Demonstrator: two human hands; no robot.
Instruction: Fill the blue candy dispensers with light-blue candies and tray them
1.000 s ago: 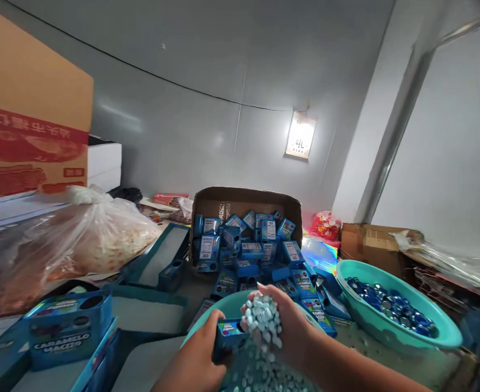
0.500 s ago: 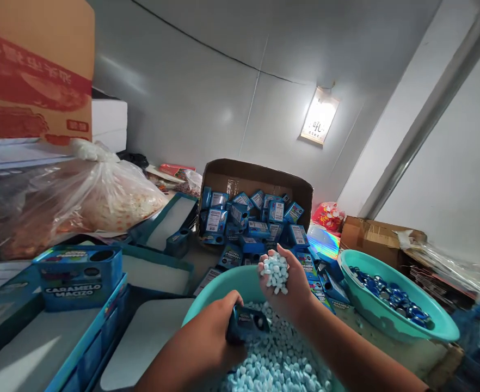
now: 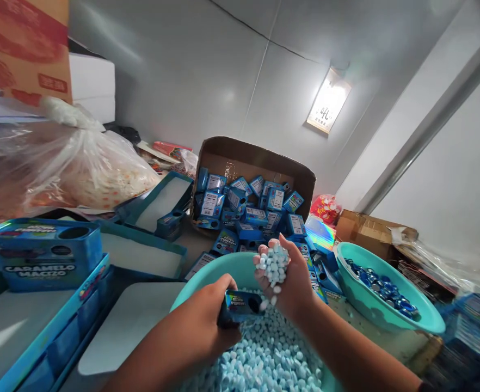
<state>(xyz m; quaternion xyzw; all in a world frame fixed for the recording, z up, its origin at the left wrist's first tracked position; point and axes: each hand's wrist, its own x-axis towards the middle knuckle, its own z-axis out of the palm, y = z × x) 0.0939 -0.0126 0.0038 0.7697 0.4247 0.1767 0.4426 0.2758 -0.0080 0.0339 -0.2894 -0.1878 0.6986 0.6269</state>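
Note:
My left hand is closed around a small blue candy tin, held on its side over a teal basin full of pale blue candy pieces. My right hand is cupped around a handful of the same pale blue pieces, right beside the tin's open end. A few pieces drop from that hand toward the tin and the basin.
A brown cardboard box spilling small blue tins lies behind the basin. A second teal basin with dark blue caps stands at the right. Blue display boxes and trays sit at the left, with a clear plastic bag behind.
The view has tilted down and closer. My right hand's heap of pieces has shrunk and now sits at the tin's opening; my left hand still grips the tin.

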